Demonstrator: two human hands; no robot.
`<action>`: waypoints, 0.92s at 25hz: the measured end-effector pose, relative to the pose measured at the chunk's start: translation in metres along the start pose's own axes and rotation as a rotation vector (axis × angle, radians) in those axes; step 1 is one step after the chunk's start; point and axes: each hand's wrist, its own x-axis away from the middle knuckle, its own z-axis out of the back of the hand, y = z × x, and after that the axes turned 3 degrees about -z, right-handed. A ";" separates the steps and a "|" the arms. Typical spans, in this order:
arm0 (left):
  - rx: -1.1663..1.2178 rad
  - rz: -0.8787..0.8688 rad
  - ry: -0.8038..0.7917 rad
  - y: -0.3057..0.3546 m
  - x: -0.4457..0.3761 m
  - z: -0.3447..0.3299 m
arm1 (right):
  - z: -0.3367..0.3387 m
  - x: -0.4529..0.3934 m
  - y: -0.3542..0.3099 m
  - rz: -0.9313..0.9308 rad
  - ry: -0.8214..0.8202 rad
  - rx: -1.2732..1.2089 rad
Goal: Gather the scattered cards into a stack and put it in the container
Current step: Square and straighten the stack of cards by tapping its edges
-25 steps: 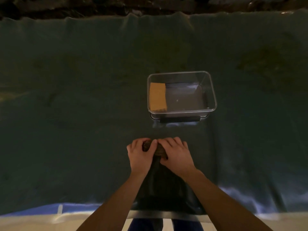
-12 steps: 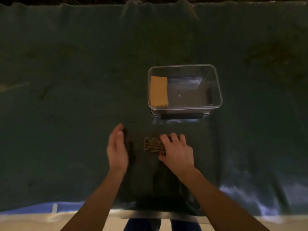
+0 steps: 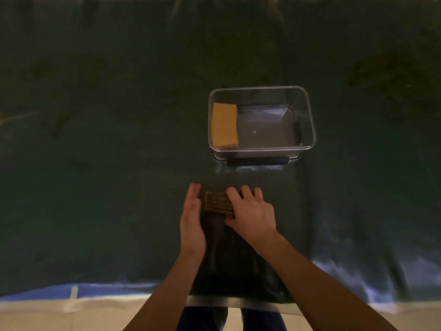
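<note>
The light is dim, and a dark green cloth (image 3: 107, 163) covers the counter (image 3: 35, 311), whose pale near edge shows below the cloth's hem. Near the middle of the cloth, a stack of cards (image 3: 218, 202) lies with its ridged edges turned up toward the camera, so the layers show as thin lines.

The right hand (image 3: 251, 212) rests over the right end of the stack, palm down. Its fingers (image 3: 232, 193) curl over the far edge and the thumb sits at the near edge, so the stack is pinched between them. The left hand (image 3: 192, 217) stands on its edge just left of the stack, palm facing the cards, fingers straight and held together. A narrow dark gap shows between this palm and the left end of the cards, so it does not seem to be touching them, though the blur there makes it hard to be sure.

Farther away and slightly to the right sits a clear plastic container (image 3: 310, 120), rectangular with rounded corners, with a dark handle (image 3: 257, 161) along its near side. Inside it, against the left wall, lies a tan card pile (image 3: 224, 125); the rest of the floor is bare. The container is well apart from the hands and the stack.

Both forearms reach in from the near edge, bare.
</note>
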 end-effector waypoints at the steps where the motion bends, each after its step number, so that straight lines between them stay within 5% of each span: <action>1: 0.019 -0.021 0.100 0.003 -0.008 0.010 | 0.000 0.000 0.001 0.007 0.000 -0.001; 3: -0.012 -0.031 0.176 0.007 -0.012 0.013 | -0.001 0.001 0.001 0.014 0.002 -0.002; 7: -0.019 0.065 -0.100 0.007 0.013 -0.015 | 0.000 0.001 0.002 0.014 0.015 -0.001; 12: -0.094 -0.010 0.221 0.028 -0.014 0.000 | 0.000 0.002 0.004 0.030 0.008 -0.007; 16: -0.080 0.055 -0.057 0.012 0.012 -0.034 | 0.002 0.002 0.004 0.000 0.042 -0.009; 23: -0.206 0.077 -0.133 0.015 0.007 -0.030 | 0.001 -0.001 0.002 0.013 0.061 0.003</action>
